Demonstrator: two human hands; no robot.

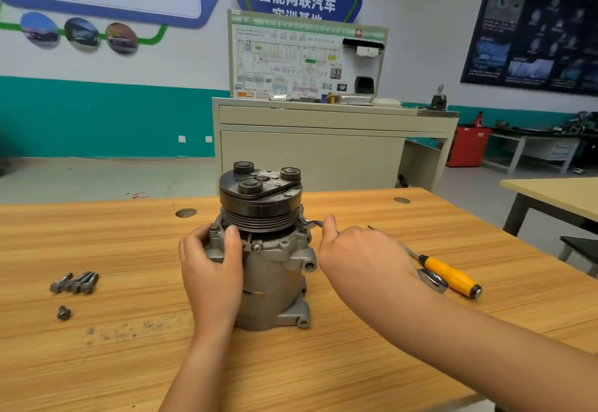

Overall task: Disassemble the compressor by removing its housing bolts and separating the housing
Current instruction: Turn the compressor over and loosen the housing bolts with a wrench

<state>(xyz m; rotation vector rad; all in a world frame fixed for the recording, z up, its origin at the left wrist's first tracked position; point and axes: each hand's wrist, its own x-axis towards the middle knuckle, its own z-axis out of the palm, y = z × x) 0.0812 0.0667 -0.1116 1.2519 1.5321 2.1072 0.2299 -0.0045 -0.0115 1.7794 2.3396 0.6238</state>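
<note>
The compressor stands upright in the middle of the wooden table, with its black pulley on top. The left hand grips the upper left of the grey housing, the thumb lying across the front just under the pulley grooves. The right hand is curled round a thin wrench, whose head sits against the upper right edge of the housing, just below the pulley. A shiny metal head shows beside the right forearm; it may be the wrench's other end, but the arm hides the link. A yellow-handled screwdriver lies on the table just right of that hand. Well to the left lie a bunch of long bolts, touching one another, and 1 short bolt nearer the front edge.
</note>
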